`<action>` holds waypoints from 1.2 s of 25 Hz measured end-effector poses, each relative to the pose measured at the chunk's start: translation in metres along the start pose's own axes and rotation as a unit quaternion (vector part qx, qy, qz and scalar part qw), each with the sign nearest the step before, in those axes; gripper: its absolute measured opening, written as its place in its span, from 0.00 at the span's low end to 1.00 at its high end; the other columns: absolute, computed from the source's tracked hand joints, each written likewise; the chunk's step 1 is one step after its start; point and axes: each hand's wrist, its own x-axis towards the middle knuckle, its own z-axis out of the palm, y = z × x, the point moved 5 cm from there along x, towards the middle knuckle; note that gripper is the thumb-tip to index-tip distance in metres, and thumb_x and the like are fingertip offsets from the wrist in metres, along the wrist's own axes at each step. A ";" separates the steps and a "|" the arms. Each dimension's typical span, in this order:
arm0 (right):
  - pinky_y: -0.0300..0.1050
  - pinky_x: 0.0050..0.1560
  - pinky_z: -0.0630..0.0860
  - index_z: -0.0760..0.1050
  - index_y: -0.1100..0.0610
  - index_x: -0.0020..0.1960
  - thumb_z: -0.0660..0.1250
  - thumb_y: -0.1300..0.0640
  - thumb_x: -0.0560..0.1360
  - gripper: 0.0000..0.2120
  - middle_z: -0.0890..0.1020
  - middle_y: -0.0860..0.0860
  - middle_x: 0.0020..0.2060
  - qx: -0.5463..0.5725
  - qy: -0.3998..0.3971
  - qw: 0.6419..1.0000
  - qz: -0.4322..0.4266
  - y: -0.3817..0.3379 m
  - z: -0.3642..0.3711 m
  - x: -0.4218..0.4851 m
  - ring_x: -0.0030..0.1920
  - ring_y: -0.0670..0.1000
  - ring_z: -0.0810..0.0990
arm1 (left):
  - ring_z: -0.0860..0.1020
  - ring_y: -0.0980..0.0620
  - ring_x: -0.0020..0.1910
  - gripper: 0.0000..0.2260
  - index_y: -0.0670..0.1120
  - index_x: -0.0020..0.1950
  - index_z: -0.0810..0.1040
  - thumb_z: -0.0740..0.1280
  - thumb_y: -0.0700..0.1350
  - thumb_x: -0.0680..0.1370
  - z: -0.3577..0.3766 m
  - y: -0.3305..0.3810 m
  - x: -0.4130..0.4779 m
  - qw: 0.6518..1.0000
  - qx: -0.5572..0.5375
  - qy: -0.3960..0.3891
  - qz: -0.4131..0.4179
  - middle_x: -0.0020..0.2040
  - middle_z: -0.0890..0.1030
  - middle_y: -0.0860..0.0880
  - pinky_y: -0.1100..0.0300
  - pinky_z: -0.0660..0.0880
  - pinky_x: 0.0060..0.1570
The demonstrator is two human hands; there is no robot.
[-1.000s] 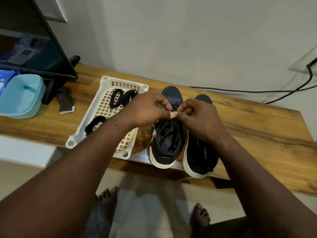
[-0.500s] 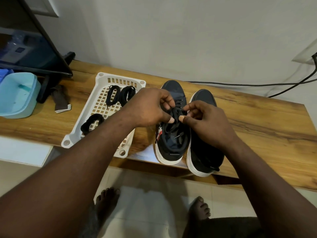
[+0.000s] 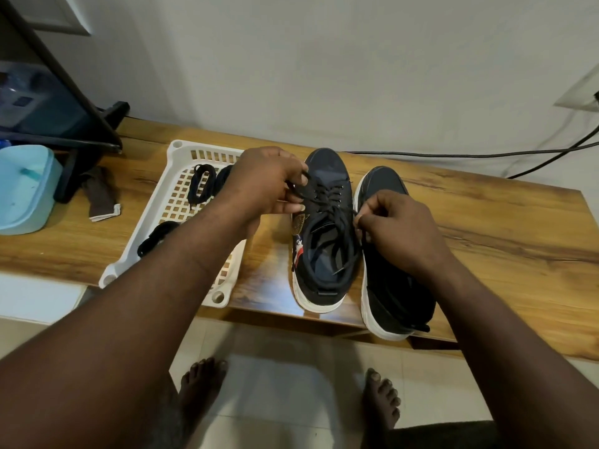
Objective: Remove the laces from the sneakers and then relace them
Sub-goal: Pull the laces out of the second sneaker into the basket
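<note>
At the far left of my feed, a pale blue plastic tub [image 3: 26,189] is sitting on the wooden worktop [image 3: 502,238]. A dark screen stand [image 3: 94,131] is standing behind it, and a small brown cloth [image 3: 99,196] is lying just beside it.

Next, a white slotted basket [image 3: 176,146] is resting on the worktop and holding coiled black laces [image 3: 201,183]: two bundles near its far end and one near its left edge. The person's left forearm is crossing over the basket.

The left hand [image 3: 265,183] is hovering at the left side of the left sneaker [image 3: 324,280], its grip clamped on one end of the black lace [image 3: 327,196] between thumb and fingers. This dark navy, white-soled sneaker is standing on the worktop, toe toward the wall and heel at the near edge. The lace is crossing through its eyelets and looping loosely over the opening.

The right hand [image 3: 398,228] is working between the two shoes, its grip pinched tight on another strand of that lace. The right sneaker [image 3: 385,183] is standing just beside the left one, partly hidden under this hand and forearm.

A black cable [image 3: 453,154] is running along the foot of the wall. Bare feet [image 3: 201,390] are standing on the tiled floor below.
</note>
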 end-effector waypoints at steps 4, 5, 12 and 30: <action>0.56 0.47 0.85 0.77 0.57 0.47 0.64 0.64 0.79 0.05 0.87 0.51 0.38 0.168 0.046 0.984 0.032 -0.001 0.001 0.000 0.39 0.52 0.87 | 0.79 0.54 0.52 0.15 0.56 0.53 0.84 0.70 0.38 0.73 -0.003 0.017 -0.004 0.931 0.282 0.103 0.206 0.57 0.80 0.53 0.58 0.76 0.47; 0.55 0.46 0.84 0.77 0.56 0.48 0.63 0.64 0.79 0.06 0.87 0.52 0.38 0.178 0.042 0.983 0.035 -0.001 0.002 0.001 0.39 0.53 0.87 | 0.78 0.58 0.50 0.13 0.56 0.52 0.84 0.71 0.39 0.73 0.005 0.021 -0.009 0.910 0.323 0.056 0.253 0.54 0.80 0.55 0.61 0.73 0.46; 0.52 0.41 0.83 0.82 0.59 0.45 0.61 0.70 0.76 0.12 0.85 0.58 0.35 0.206 0.000 0.976 0.069 0.004 0.004 0.004 0.34 0.55 0.84 | 0.74 0.54 0.32 0.32 0.50 0.32 0.76 0.58 0.77 0.74 0.045 0.012 -0.027 0.763 0.593 -0.013 0.257 0.32 0.77 0.52 0.57 0.65 0.30; 0.43 0.36 0.81 0.83 0.59 0.46 0.60 0.69 0.78 0.14 0.87 0.57 0.40 0.177 -0.026 0.982 0.058 0.007 0.013 0.005 0.35 0.51 0.84 | 0.80 0.53 0.31 0.09 0.47 0.45 0.80 0.73 0.51 0.80 0.007 0.006 -0.012 0.999 -0.024 0.013 -0.017 0.35 0.85 0.50 0.62 0.74 0.32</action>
